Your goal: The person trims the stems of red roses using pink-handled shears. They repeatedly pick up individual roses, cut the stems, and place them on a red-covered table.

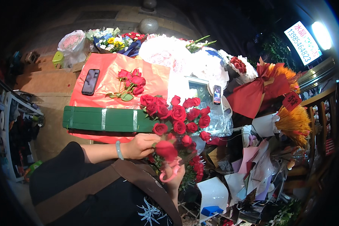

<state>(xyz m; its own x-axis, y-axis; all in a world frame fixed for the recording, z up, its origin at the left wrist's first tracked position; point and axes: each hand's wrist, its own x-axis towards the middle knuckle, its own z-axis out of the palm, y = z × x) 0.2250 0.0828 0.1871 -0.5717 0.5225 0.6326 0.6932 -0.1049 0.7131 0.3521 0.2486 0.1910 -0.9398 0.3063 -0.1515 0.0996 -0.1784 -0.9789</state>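
Note:
My left hand (pixel 142 145), with a pale bangle at the wrist, has its fingers curled beside a blurred red rose (pixel 166 150); whether they grip its stem or leaf is hidden. My right hand (pixel 174 172) holds pink-handled scissors (pixel 171 173) just below that bloom; the blades are not clearly visible. A large cluster of open red roses (pixel 178 113) stands just beyond both hands. More red roses (pixel 198 168) are low to the right of my right hand. Several cut roses (pixel 134 80) lie on red wrapping paper (pixel 101 62) beyond a long green block (pixel 84 118) with clear bands.
A dark phone (pixel 90 82) rests on the red paper, and another phone (pixel 217 94) leans at the right. Wrapped bouquets (pixel 110 42) line the far edge. A red-wrapped bouquet (pixel 251 93) and wrapping sheets (pixel 251 158) crowd the right. A shelf (pixel 10 135) stands at left.

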